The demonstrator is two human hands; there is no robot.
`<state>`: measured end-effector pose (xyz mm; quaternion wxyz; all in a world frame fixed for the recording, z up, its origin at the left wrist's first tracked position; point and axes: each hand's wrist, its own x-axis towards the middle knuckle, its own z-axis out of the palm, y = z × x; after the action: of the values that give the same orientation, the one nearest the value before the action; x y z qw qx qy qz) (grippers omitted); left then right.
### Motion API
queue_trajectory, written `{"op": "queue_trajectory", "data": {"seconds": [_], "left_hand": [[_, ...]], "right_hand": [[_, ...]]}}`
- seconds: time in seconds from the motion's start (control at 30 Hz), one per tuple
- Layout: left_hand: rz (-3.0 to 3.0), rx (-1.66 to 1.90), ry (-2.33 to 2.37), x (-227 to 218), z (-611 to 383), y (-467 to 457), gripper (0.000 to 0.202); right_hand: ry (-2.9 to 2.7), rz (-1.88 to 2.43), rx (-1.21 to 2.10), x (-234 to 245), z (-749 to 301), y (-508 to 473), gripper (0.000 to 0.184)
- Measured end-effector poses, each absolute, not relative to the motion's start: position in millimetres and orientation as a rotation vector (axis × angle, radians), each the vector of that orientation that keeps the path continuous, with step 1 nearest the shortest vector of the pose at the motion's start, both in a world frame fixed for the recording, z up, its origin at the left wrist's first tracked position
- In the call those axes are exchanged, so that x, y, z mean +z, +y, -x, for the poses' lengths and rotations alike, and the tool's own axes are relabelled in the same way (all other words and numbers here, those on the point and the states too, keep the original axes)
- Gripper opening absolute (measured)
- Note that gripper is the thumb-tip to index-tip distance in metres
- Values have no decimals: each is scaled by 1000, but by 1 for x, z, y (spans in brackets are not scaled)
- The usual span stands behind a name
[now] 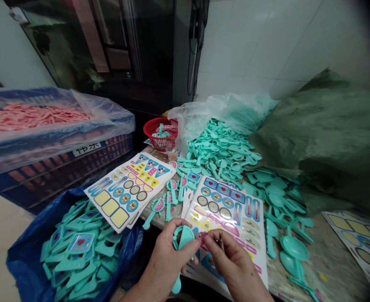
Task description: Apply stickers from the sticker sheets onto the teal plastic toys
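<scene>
1. At the bench (332, 268), two hands worked over a sticker sheet (232, 209).
2. The left hand (168, 262) held a teal toy (185, 239) with a round top and a short handle. Its fingers (191, 251) were closed around the toy.
3. The right hand (232, 262) was just beside the left hand. Its fingers (212, 243) were pinched close together on a small pink sticker (203, 240). A thin dark tool (221, 242) was also in that hand, but it was too small to tell what it was.
4. A big heap of teal parts (218, 151) lay on the bench behind the sheet.
5. A red basket (160, 133) with teal parts in it sat past a second sheet (130, 191).
6. On the left, a blue bag (24, 268) held teal toys with stickers on them.
7. Behind the bag stood a crate (56, 167) of pink parts under clear plastic.
8. A green sack (329, 138) lay on the right.
</scene>
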<state>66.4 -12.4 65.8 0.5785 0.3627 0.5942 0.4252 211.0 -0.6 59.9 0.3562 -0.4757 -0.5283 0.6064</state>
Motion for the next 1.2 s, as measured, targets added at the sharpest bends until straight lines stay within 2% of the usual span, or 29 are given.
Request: {"op": "queue_trajectory", "data": {"seconds": [0.23, 0.47, 0.6, 0.8, 1.0, 1.2], "left_hand": [[-788, 990, 1316, 66, -75, -14, 28], [-681, 1072, 1048, 63, -75, -18, 37], [-646, 1080, 862, 63, -75, -21, 35], [-581, 1120, 863, 61, -71, -19, 34], [-574, 1083, 863, 62, -68, -20, 36], [-777, 1009, 957, 67, -66, -21, 35]], "right_hand": [[-1238, 1348, 1594, 68, -211, -4, 31], [-1036, 1386, 1555, 69, -210, -2, 32], [-951, 1388, 1544, 66, -216, 4, 32], [-794, 1379, 1424, 69, -235, 12, 34], [-1068, 1355, 1641, 92, -224, -3, 30], [-1365, 1363, 1559, 86, -218, -2, 34]]}}
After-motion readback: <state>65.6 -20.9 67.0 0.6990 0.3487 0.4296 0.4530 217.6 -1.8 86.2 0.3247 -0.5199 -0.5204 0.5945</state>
